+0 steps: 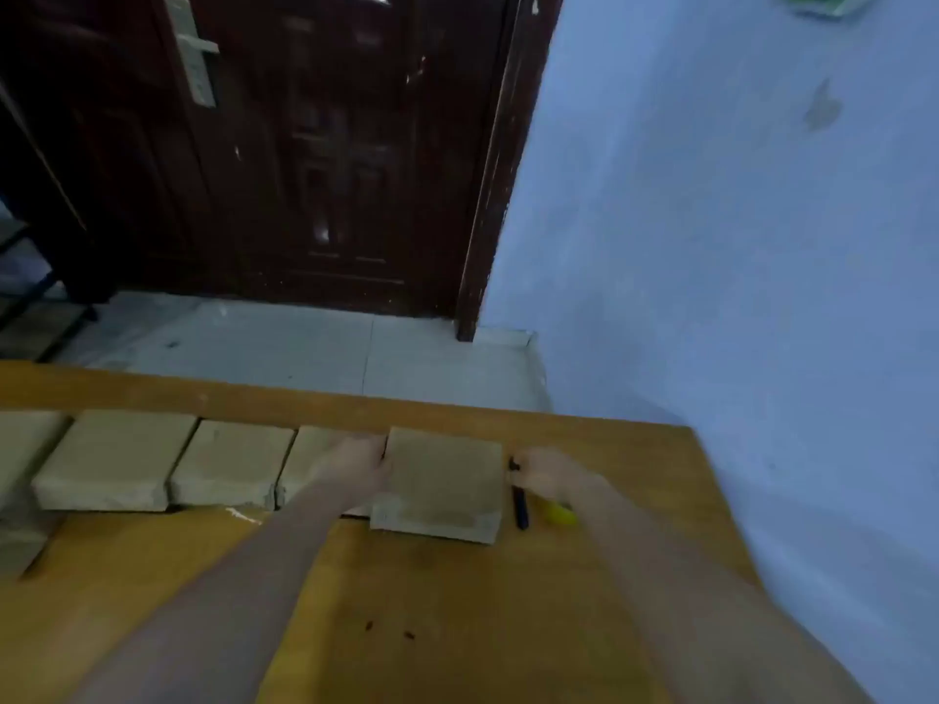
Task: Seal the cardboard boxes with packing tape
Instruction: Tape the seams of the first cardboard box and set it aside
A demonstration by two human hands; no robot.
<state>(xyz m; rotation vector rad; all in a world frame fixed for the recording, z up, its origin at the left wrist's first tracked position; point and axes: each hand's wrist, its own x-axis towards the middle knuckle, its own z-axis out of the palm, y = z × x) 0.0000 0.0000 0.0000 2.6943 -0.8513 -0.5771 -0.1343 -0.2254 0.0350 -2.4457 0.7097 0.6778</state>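
Observation:
Several flat cardboard boxes lie in a row along the raised back edge of the wooden table [457, 627]. The rightmost box [442, 485] sits a little nearer to me than the others. My left hand [355, 464] grips its left edge, fingers curled over the side. My right hand [549, 475] is just right of that box, fingers curled at the top end of a black pen-like tool [521, 505] lying on the table. A yellow object [559, 514] shows under my right wrist. The picture is blurred. No tape roll is in view.
Two more boxes [117, 459] [228, 464] lie to the left, with further ones at the left border. A dark wooden door [305, 144] and tiled floor [305, 358] are beyond the table. A pale blue wall [737, 246] runs close along the table's right side.

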